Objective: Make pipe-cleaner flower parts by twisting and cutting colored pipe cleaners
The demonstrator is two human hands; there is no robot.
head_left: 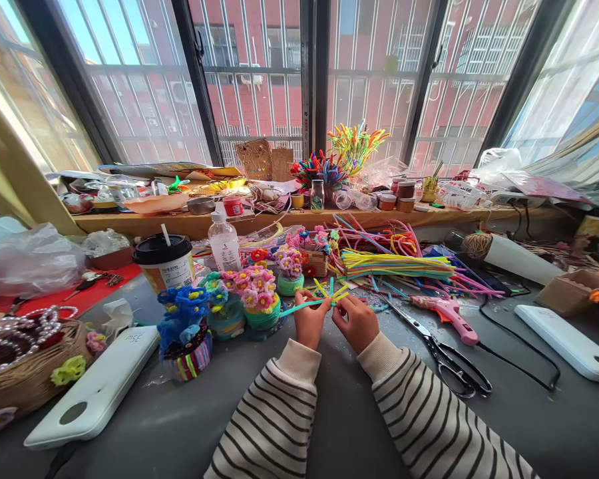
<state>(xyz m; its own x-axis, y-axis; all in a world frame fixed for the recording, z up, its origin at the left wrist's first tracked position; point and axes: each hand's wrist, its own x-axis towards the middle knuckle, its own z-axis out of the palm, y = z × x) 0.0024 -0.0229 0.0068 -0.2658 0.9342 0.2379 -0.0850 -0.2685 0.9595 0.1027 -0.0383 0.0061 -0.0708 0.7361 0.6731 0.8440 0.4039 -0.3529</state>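
My left hand (311,320) pinches a turquoise pipe cleaner (293,308), whose long end sticks out to the left. Close beside it, my right hand (355,320) has its fingertips closed on short yellow pipe cleaners (340,297). The pieces meet and cross between the fingertips, with several short ends fanning upward; how they are joined is too small to tell. Just left of my hands stand small pots of fuzzy flowers: a pink bunch (255,290) in a green-yellow pot and a blue bunch (184,311) in a striped one. Behind lies a bundle of yellow and green pipe cleaners (397,264).
Black-handled scissors (442,356) and a pink glue gun (449,316) with a black cord lie to the right. White devices (97,386) lie at both sides. A lidded cup (164,256) and a bottle (224,245) stand at left. A cluttered windowsill (279,223) runs behind.
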